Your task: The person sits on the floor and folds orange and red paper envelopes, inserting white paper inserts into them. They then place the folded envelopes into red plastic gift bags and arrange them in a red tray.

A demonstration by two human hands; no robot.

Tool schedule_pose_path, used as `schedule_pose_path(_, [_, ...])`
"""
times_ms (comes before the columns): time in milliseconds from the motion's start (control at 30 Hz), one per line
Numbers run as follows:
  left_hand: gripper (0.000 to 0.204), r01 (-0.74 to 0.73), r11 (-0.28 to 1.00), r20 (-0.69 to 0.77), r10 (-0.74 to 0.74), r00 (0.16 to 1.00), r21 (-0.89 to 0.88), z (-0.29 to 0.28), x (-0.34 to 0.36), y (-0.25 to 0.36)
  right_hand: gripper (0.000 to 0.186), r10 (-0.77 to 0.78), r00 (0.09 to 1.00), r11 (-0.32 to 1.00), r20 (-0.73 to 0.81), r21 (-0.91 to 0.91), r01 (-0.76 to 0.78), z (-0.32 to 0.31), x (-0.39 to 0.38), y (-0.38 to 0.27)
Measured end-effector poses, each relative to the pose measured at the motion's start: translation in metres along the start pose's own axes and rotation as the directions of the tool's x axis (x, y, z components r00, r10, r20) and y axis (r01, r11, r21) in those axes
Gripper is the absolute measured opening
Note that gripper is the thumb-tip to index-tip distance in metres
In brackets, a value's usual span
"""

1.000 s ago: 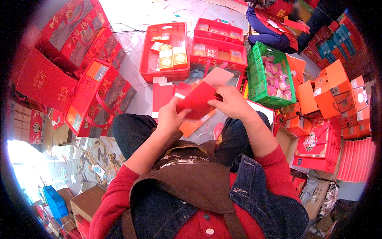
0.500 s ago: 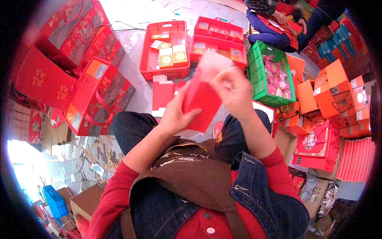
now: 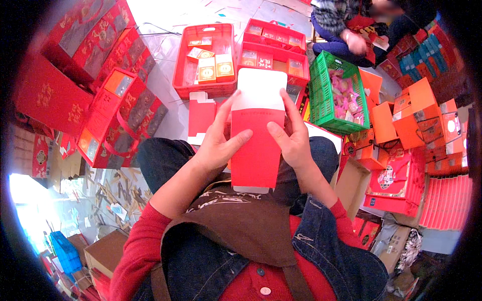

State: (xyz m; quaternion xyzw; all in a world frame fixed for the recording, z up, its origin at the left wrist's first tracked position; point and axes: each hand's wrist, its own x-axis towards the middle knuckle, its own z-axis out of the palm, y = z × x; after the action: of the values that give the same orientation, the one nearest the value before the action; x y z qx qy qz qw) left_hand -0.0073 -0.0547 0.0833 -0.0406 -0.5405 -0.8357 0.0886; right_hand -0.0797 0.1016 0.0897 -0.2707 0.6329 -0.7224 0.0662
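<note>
well, my left hand (image 3: 223, 135) and right hand (image 3: 295, 140) clasp the red carton (image 3: 256, 150) between them before my apron (image 3: 226, 226), thumbs (image 3: 241, 139) on its front, other fingers partly hidden. its white flap (image 3: 261, 90) covers part of the compartmented box (image 3: 278, 46); a co-worker (image 3: 334, 17) is cut off above.

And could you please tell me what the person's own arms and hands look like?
Both the left hand and the right hand are gloveless. Plain-looking red sleeves stop partway along the forearms, which are otherwise bare.
</note>
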Motion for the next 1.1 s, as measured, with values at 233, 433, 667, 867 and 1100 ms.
schedule_pose_path(233, [0.063, 0.118, 0.993, 0.059, -0.116, 0.991, -0.023, -0.005, 0.0, 0.004, 0.035, 0.235, 0.956, 0.959, 0.178, 0.114, -0.257, -0.019, -0.004, 0.0])
schedule_pose_path(433, [0.039, 0.115, 0.98, 0.145, -0.138, 0.98, 0.16, -0.019, 0.019, 0.005, 0.043, 0.107, 0.994, 0.989, -0.002, 0.098, -0.107, -0.017, 0.009, 0.006])
schedule_pose_path(667, [0.032, 0.04, 0.948, 0.146, -0.091, 0.985, 0.317, -0.006, 0.028, 0.022, 0.049, 0.024, 0.972, 0.953, 0.233, 0.289, -0.093, -0.029, 0.033, -0.028])
schedule_pose_path(867, [0.037, 0.039, 0.948, 0.125, -0.083, 0.989, 0.315, 0.002, 0.022, 0.018, 0.032, 0.284, 0.898, 0.943, 0.335, 0.071, -0.324, -0.032, 0.038, -0.052])
schedule_pose_path(1100, [0.033, 0.025, 0.934, 0.226, -0.112, 0.968, 0.357, -0.002, 0.024, 0.025, 0.037, 0.329, 0.895, 0.914, 0.302, -0.34, -0.222, -0.029, 0.036, -0.07])
